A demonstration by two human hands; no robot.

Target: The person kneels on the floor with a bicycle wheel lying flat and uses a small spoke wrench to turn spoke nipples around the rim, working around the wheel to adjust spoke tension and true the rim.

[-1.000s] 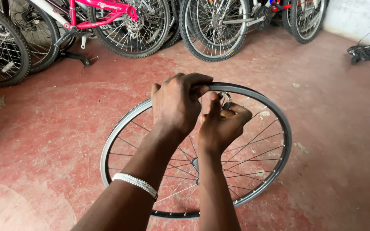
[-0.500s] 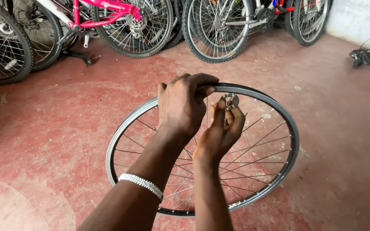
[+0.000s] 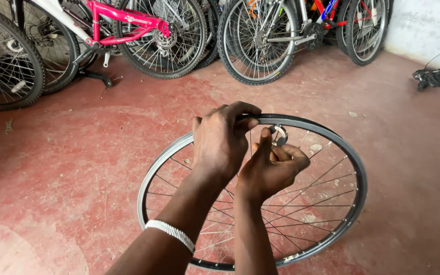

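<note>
small tool turning at the wheel's far rim

the bare wheel (image 3: 332, 203) stands on the red floor (image 3: 67, 153), bikes (image 3: 128, 30) parked beyond. to do this well, the rim should stay steady while the tool turns squarely. the left hand (image 3: 222, 140) curls shut over the far rim; the right hand (image 3: 271, 170) pinches a small round metal tool (image 3: 279, 135) just beside it.

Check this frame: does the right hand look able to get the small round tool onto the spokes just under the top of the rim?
Probably yes. The right hand holds the small round tool up just inside the rim, and nothing lies between. The left hand grips the rim beside it, not across the spokes.
</note>
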